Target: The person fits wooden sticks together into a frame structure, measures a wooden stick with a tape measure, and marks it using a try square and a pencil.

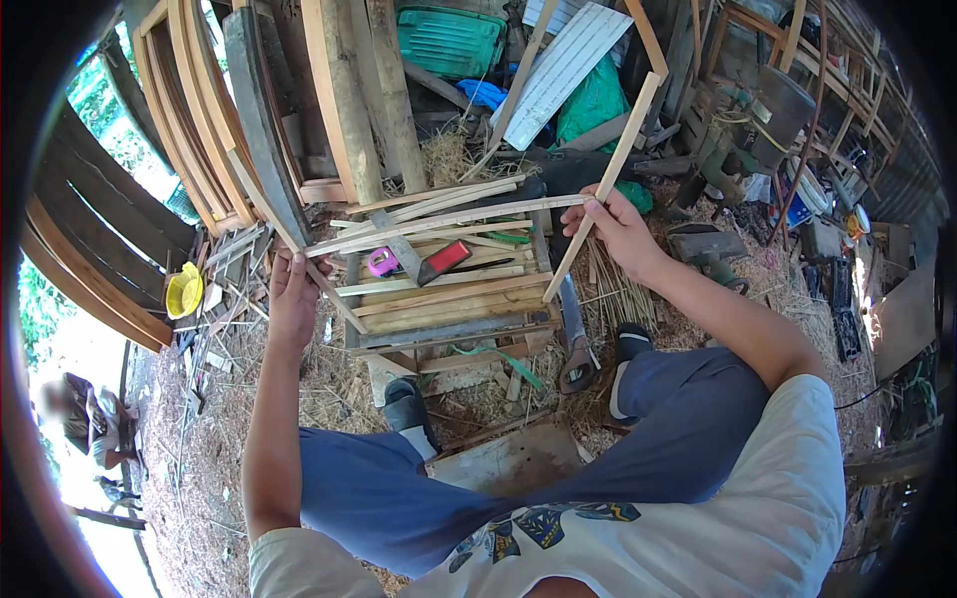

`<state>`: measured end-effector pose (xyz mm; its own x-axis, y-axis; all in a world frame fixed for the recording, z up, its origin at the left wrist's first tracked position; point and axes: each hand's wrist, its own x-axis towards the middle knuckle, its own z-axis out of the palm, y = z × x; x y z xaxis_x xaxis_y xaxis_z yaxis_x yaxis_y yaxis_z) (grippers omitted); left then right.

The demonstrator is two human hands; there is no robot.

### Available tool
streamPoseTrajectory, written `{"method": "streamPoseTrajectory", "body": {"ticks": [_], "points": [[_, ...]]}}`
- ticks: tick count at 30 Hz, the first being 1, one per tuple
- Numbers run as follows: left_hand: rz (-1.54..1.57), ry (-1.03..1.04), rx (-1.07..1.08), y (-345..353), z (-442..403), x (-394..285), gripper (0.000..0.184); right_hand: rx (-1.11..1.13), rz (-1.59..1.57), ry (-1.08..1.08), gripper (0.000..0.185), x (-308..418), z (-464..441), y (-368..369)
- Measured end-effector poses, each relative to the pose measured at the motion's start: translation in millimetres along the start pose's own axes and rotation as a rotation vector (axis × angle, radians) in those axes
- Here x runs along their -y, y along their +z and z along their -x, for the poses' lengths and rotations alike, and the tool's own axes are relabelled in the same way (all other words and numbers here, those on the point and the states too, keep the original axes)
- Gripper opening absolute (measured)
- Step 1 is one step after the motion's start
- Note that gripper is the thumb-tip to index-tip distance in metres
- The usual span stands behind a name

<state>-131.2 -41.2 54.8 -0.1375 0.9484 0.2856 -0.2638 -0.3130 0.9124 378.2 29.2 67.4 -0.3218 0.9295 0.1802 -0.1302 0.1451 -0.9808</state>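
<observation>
Both my hands hold a light wooden frame of thin strips above a low slatted bench (449, 330). My left hand (292, 289) grips the joint where a long crosspiece (449, 216) meets a slanted strip (261, 204). At the crosspiece's other end, my right hand (620, 231) pinches it against another slanted strip (613, 164). Beneath the frame, a pink tape measure (382, 262), a metal square (399, 246) and a red and black block-like object (445, 261) lie among loose wooden strips (439, 283) on the bench.
Metal shears (579, 365) lie right of the bench, near my feet. A yellow bowl (184, 291) sits at left, by curved wooden frames (189, 110). A green crate (452, 43) stands behind. A person (95, 419) is at the far left. Shavings cover the ground.
</observation>
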Motion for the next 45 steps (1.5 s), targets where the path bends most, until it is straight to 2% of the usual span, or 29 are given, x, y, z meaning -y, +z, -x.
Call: {"method": "streamPoseTrajectory", "body": {"ticks": [3, 6, 12, 21, 30, 45], "points": [[-0.057, -0.009, -0.045, -2.9, -1.9, 2.7, 0.031, -0.001, 0.02, 0.011, 0.023, 3.9, 1.3, -0.9], [-0.119, -0.007, -0.121, 1.0, -2.3, 0.9, 0.022, 0.028, 0.058, 0.011, 0.024, 6.2, 2.2, -2.3], [-0.253, 0.027, -0.204, 8.3, -0.1, -2.8, 0.026, 0.092, 0.082, -0.018, 0.025, 4.6, 1.4, -5.3], [-0.303, 0.107, -0.173, 11.4, 5.7, -3.9, 0.027, 0.079, 0.12, -0.033, 0.025, 7.5, 4.8, -3.1], [-0.387, 0.046, -0.182, 10.3, 7.0, -8.9, 0.025, 0.079, 0.114, 0.006, 0.029, 5.7, 4.0, -2.1], [-0.294, 0.047, -0.236, 10.1, 7.7, -6.6, 0.022, 0.172, 0.179, -0.084, 0.024, -0.2, 1.1, 0.6]]}}
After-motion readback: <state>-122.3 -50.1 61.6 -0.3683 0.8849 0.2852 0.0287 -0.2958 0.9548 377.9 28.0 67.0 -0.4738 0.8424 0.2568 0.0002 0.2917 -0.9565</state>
